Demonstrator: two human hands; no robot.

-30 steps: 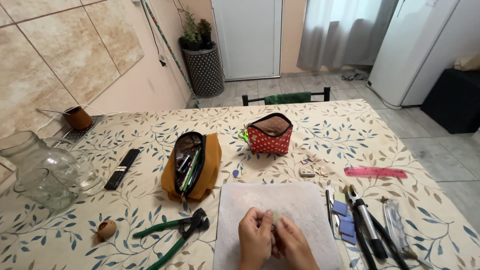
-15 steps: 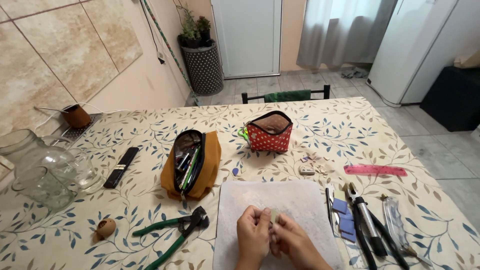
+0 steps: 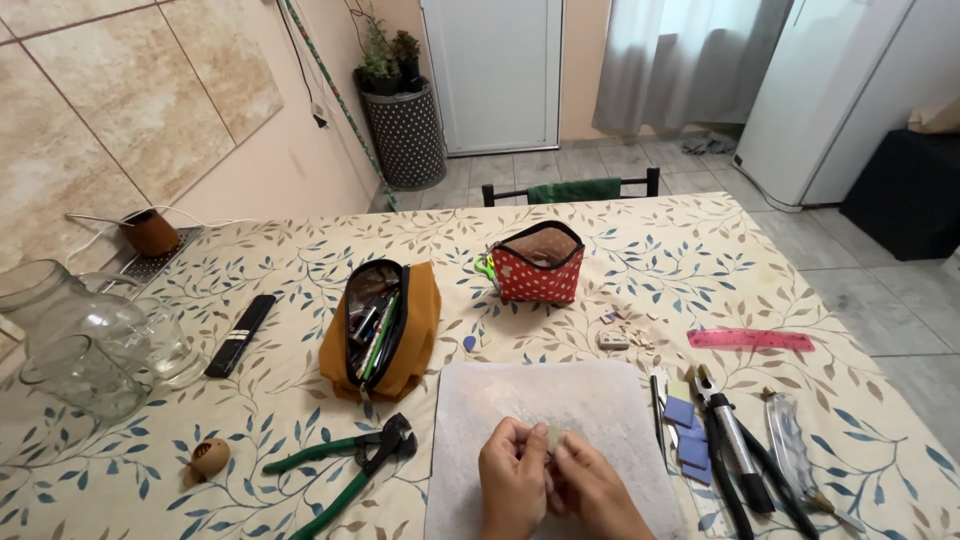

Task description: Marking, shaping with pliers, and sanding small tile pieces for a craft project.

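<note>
Over the mat (image 3: 560,400), left hand (image 3: 513,487) and right hand (image 3: 592,492) together pinch a small pale piece (image 3: 553,437), best held firmly there, green pliers (image 3: 345,467) lying leftward.

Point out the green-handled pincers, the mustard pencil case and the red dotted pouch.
green-handled pincers (image 3: 345,470): head view, on the green handles.
mustard pencil case (image 3: 418,325): head view, on its outer right side.
red dotted pouch (image 3: 540,282): head view, on its front wall.

A home dining area, a table (image 3: 700,250) that wore a leaf-print cloth, tiled floor (image 3: 610,170), curtained window (image 3: 680,60), potted plants (image 3: 390,55), white refrigerator (image 3: 820,90) stood beyond.
</note>
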